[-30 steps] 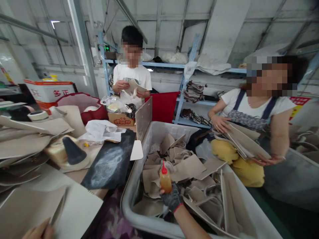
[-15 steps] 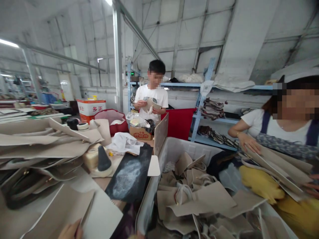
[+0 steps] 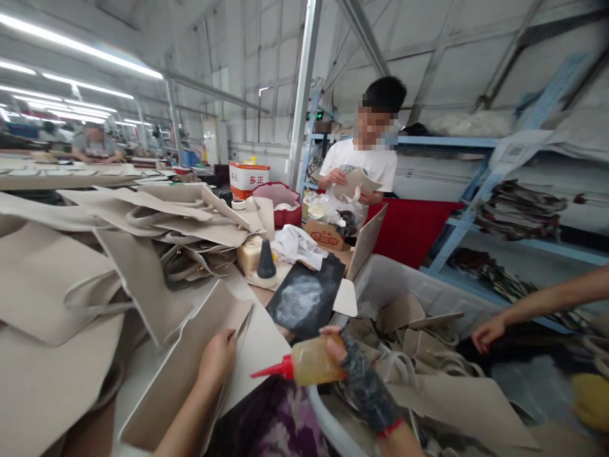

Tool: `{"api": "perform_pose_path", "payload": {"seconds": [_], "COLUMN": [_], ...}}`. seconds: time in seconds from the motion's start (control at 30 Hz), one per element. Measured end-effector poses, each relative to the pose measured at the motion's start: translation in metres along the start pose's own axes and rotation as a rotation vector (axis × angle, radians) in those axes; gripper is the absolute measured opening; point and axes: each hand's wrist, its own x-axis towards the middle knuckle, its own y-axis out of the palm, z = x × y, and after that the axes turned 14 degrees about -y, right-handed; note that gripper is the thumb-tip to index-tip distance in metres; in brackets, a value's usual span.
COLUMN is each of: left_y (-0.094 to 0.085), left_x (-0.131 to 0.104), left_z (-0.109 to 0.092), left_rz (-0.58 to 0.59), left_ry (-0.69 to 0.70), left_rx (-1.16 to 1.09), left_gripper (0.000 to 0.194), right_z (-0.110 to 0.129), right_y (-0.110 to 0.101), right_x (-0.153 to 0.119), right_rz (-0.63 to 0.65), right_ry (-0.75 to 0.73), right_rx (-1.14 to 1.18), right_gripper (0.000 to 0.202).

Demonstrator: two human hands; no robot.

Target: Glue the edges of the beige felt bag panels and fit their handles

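Observation:
My left hand [image 3: 216, 358] is closed on the right edge of a beige bag panel [image 3: 185, 349], which stands partly folded in front of me. My right hand [image 3: 349, 358], in a dark fingerless glove with a red cuff edge, grips a squeeze bottle [image 3: 309, 363] of yellowish liquid. The bottle lies nearly level, its long red nozzle pointing left toward the panel and apart from it. A pale flat sheet [image 3: 261, 349] lies under and beside the panel. More beige bag pieces with handles [image 3: 52, 273] are heaped at my left.
A grey plastic bin [image 3: 390, 270] full of bag pieces stands at my right; a co-worker's arm [image 3: 533, 311] reaches over it. Beyond the table another person [image 3: 361, 165] handles a beige piece. A black sheet [image 3: 309, 295] and a dark cone [image 3: 266, 261] lie mid-table.
My view has swung left. My right hand has come up into view with the bottle. My left hand still holds the panel. The co-worker at right shows only an arm now.

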Motion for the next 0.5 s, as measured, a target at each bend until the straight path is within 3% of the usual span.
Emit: {"api": "perform_pose_path", "payload": {"seconds": [0.13, 0.27, 0.4, 0.5], "left_y": [0.002, -0.002, -0.001, 0.002], "left_x": [-0.005, -0.004, 0.001, 0.003], "left_z": [0.001, -0.001, 0.001, 0.003], "left_rz": [-0.017, -0.003, 0.007, 0.006], "left_ry": [-0.026, -0.044, -0.063, -0.065], "left_rx": [-0.021, -0.061, -0.099, -0.117], "left_gripper": [0.037, 0.033, 0.031, 0.032], "right_z": [0.006, -0.007, -0.023, -0.035], "right_y": [-0.019, -0.017, -0.005, 0.005], "right_x": [0.044, 0.075, 0.080, 0.085], "right_rz": [-0.054, -0.220, -0.151, -0.163], "right_ry": [-0.019, -0.060, -0.096, -0.158], "right_rx": [0.294, 0.111, 0.092, -0.101], "right_gripper": [0.040, 0.024, 0.034, 0.037]}}
